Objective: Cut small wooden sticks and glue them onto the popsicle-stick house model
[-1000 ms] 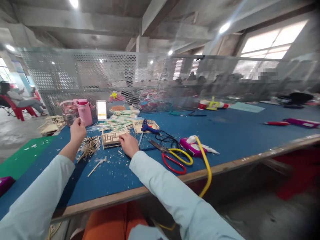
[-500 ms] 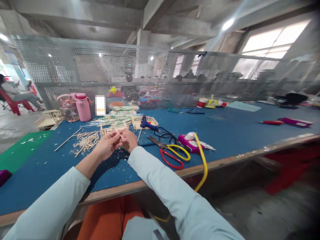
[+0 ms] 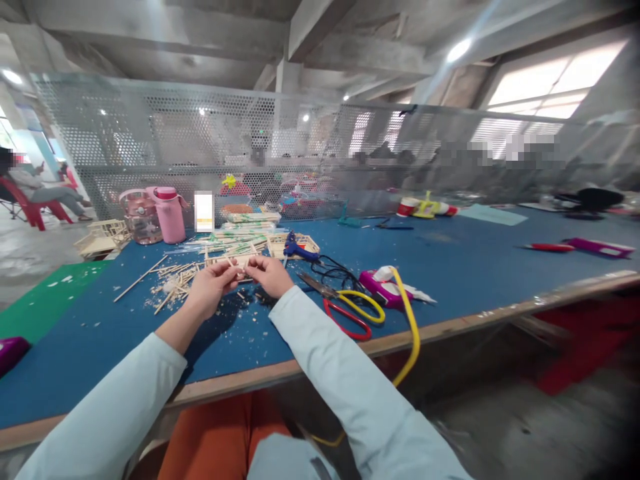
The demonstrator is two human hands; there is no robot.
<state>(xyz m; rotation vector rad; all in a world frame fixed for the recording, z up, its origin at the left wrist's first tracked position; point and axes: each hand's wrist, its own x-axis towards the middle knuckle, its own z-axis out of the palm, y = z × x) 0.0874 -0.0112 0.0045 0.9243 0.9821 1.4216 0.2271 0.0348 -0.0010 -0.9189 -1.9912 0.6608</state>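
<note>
My left hand [image 3: 210,288] and my right hand [image 3: 271,275] meet above the blue table [image 3: 475,267], both pinched on a short thin wooden stick [image 3: 241,265] held between their fingertips. Just behind the hands lies a small wooden lattice frame [image 3: 231,258]. A heap of loose wooden sticks [image 3: 175,280] and chips is spread on the table to the left of my left hand.
Red and yellow scissors [image 3: 350,313], a blue glue gun [image 3: 296,249], a pink device [image 3: 383,288] with a yellow hose [image 3: 411,327] lie right of my hands. Pink bottles [image 3: 169,215] and stick models [image 3: 103,238] stand at the back left. A mesh fence [image 3: 300,160] backs the table. A seated person [image 3: 35,193] is far left.
My left hand came down from the upper left to meet my right hand, which lifted off the lattice frame. Both now pinch one short stick.
</note>
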